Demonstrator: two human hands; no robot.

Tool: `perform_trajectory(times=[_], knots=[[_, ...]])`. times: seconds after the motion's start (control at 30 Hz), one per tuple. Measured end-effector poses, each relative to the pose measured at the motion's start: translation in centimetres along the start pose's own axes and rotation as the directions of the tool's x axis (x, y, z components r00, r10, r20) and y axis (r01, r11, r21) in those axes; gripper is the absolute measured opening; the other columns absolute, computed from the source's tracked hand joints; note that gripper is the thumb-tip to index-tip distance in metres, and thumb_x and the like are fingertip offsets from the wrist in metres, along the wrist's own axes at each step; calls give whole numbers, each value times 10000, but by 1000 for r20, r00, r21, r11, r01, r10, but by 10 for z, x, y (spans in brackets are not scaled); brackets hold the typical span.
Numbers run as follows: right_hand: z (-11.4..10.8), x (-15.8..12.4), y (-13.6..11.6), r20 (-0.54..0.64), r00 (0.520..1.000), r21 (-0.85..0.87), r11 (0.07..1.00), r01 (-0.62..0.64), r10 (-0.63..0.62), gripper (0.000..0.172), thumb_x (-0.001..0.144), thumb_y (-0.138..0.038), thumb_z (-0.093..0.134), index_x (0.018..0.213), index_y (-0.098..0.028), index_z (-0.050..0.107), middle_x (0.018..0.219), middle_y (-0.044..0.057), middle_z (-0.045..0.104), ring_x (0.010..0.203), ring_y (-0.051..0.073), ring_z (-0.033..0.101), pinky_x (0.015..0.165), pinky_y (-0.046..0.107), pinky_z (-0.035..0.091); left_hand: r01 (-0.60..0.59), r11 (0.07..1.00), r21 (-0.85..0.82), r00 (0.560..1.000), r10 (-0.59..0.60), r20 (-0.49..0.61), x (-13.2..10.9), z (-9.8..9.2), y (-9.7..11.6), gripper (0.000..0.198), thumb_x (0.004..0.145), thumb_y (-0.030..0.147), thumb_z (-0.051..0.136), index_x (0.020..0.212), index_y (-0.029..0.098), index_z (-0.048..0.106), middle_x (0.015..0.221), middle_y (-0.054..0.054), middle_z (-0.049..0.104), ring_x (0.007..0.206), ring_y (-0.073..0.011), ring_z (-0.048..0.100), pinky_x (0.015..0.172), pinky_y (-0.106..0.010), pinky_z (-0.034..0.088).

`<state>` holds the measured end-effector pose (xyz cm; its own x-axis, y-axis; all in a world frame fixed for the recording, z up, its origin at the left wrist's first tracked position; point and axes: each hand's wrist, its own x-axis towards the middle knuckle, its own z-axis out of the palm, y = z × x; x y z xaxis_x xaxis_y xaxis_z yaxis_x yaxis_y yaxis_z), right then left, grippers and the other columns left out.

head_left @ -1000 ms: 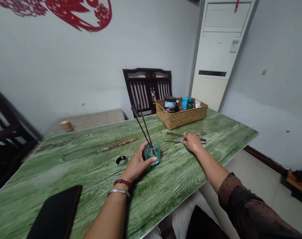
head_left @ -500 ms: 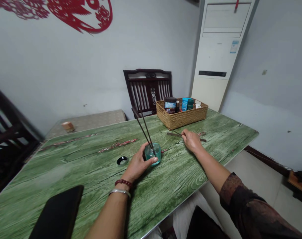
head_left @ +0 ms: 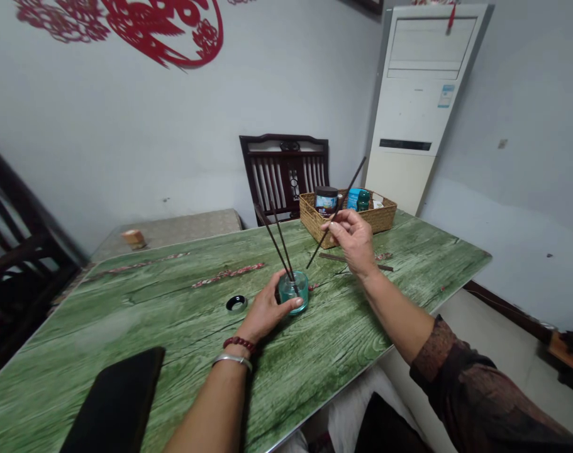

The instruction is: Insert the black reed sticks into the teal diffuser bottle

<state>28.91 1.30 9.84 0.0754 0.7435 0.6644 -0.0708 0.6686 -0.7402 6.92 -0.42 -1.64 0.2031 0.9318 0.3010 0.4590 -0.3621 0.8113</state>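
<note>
Working the feed from afar, I read the head camera from left to right. At the far left stood a dark wooden chair (head_left: 17, 264). A flat black slab (head_left: 116, 402) lay at the near edge of the green wood-grain table (head_left: 126, 308), and a small black ring (head_left: 236, 304) sat farther along the tabletop. The left hand (head_left: 267, 308), wearing a red bead bracelet (head_left: 239, 343) and a silver bangle (head_left: 232, 360), was clamped around a teal glass jar (head_left: 294, 294). The jar stood upright on the table, with two dark reed sticks (head_left: 277, 248) leaning out of it. The right hand (head_left: 355, 238) was raised above the table, its thumb and fingers pinched together on a third dark reed stick (head_left: 350, 185), which it held at a slant. More dark sticks (head_left: 352, 258) lay flat on the table beneath that hand. Beyond them sat a wicker basket (head_left: 309, 217) holding a dark-lidded tub (head_left: 326, 201) and a teal bottle (head_left: 363, 200). At the far right, a white standing air conditioner (head_left: 409, 107) stood against the wall.
</note>
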Motion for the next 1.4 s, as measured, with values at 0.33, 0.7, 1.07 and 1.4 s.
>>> perform_trajectory(times=[0.33, 0.7, 1.07, 1.4], knots=[[45, 1, 25, 119, 992, -13, 999, -29, 30, 160, 794, -335, 653, 837, -215, 557, 747, -31, 643, 743, 151, 705, 644, 237, 505, -20, 999, -25, 1000, 19, -25, 0, 0, 4, 776, 677, 466, 791, 1353, 182, 538, 1257, -131, 692, 1167, -339, 645, 1051, -496, 467], [39, -12, 43, 232, 967, -323, 946, -22, 101, 124, 792, -300, 678, 858, -195, 686, 778, -7, 717, 737, 155, 666, 724, 273, 513, -13, 999, -42, 1000, 13, -13, 2, 2, -3, 836, 670, 494, 795, 1379, 159, 505, 1290, -151, 674, 1200, -356, 627, 1076, -505, 447], [-83, -24, 100, -179, 980, -758, 623, -193, 86, 278, 900, -316, 505, 862, -173, 740, 850, 71, 754, 811, 209, 670, 796, 289, 483, 1, 1000, -29, 1000, -1, -3, 1, 1, -2, 783, 682, 484, 775, 1360, 174, 534, 1237, -130, 700, 1139, -336, 655, 1027, -499, 472], [-90, -42, 117, -49, 880, -992, 83, -100, 472, 350, 970, -228, 487, 1237, -242, 714, 1176, 124, 695, 1072, 224, 664, 916, 287, 463, 10, 1000, 3, 1000, -10, -16, 2, 1, -5, 811, 694, 523, 764, 1380, 170, 513, 1280, -147, 674, 1183, -339, 635, 1060, -497, 457]])
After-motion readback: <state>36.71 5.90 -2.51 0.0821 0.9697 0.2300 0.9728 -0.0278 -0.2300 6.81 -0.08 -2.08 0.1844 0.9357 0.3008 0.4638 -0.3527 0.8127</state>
